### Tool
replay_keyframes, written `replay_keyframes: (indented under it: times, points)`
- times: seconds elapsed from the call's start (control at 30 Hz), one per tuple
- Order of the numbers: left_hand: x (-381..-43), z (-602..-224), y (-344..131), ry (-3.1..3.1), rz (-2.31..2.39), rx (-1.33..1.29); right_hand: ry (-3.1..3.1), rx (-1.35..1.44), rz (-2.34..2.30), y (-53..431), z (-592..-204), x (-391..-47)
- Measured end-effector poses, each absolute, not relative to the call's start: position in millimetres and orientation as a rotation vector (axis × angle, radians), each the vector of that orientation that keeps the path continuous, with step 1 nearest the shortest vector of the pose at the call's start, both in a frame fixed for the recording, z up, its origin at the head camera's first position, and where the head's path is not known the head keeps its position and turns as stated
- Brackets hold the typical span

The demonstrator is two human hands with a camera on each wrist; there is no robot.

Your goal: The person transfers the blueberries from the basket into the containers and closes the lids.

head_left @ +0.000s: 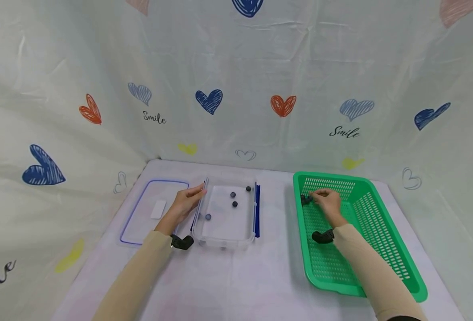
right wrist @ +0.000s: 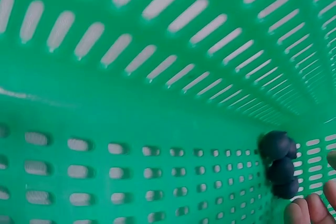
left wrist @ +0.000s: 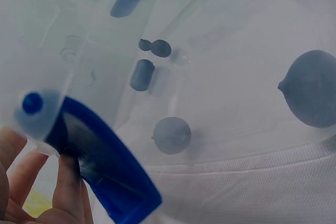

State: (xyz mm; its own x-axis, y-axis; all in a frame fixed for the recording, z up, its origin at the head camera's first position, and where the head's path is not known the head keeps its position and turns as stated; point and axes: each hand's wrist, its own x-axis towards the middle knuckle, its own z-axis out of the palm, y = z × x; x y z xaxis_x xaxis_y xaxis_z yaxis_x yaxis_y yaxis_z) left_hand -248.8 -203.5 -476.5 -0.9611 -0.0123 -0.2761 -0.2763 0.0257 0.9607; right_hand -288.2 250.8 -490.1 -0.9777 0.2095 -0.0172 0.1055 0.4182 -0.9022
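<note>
My left hand (head_left: 186, 203) grips the left side wall of a clear plastic container (head_left: 224, 243). In the left wrist view its fingers (left wrist: 68, 187) lie by a blue latch (left wrist: 113, 156). Several dark blueberries (head_left: 234, 204) lie scattered on the container's floor. My right hand (head_left: 327, 205) reaches down into a green basket (head_left: 336, 288), beside a small cluster of blueberries (right wrist: 281, 169) against its wall. In the right wrist view, thumb and fingertips (right wrist: 315, 208) are apart, close to the cluster, with no berry visible between them.
Left of the container lies a clear lid with a blue rim (head_left: 129, 219), a white rectangle (head_left: 158, 209) on it. A second blue latch (head_left: 257, 211) hangs outward on the container's right side. A heart-printed sheet (head_left: 236, 133) hangs behind the table.
</note>
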Motion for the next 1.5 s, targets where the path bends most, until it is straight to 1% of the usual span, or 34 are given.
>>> replay_keyframes:
  times: [0.23,0.97,1.27,1.5]
  points:
    - [-249,-478,-205,2.105,2.055,-0.316,-2.605,-0.24,1.526,248,-492,-289]
    - [-251,-476,-203,2.102,2.057,-0.306,-2.642,-0.353,1.313,243,-503,-298]
    - [-251,-479,-203,2.108,2.059,-0.302,-2.627,-0.403,1.333,242,-505,-297]
    - [-251,-479,-204,2.11,2.062,-0.304,-2.597,-0.43,1.459,243,-502,-297]
